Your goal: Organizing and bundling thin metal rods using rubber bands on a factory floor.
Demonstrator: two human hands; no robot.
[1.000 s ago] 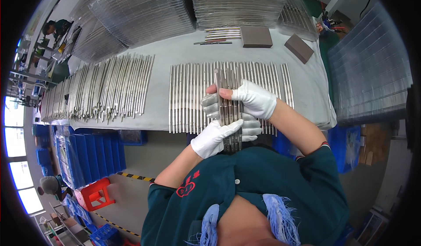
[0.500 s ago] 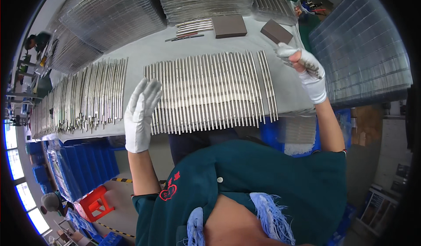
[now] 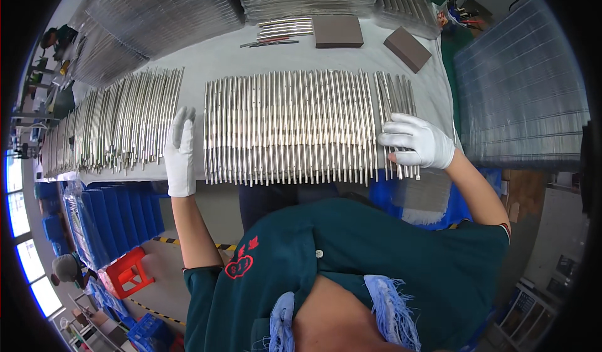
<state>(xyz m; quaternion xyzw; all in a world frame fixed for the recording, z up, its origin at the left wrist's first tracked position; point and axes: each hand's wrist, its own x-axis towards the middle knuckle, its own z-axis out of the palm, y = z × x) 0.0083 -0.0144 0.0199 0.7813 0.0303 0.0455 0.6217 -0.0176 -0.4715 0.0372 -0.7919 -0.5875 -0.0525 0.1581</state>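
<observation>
Head: red-lettered shirt (image 3: 376, 245), metal rods (image 3: 288, 126)

A pale, cloth-covered worktop (image 3: 213, 54) carries a central row of metal rods (image 3: 288, 126), a smaller cluster (image 3: 398, 92) at right and a crowded batch (image 3: 119, 123) at left; two brown blocks (image 3: 338, 32) and stacked clear trays (image 3: 163, 16) line the back.

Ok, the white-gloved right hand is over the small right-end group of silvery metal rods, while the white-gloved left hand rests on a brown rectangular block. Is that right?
No: in the head view the left hand is at the gap between the wide row and leftmost rods, not on a brown block. The rest is right.
</observation>
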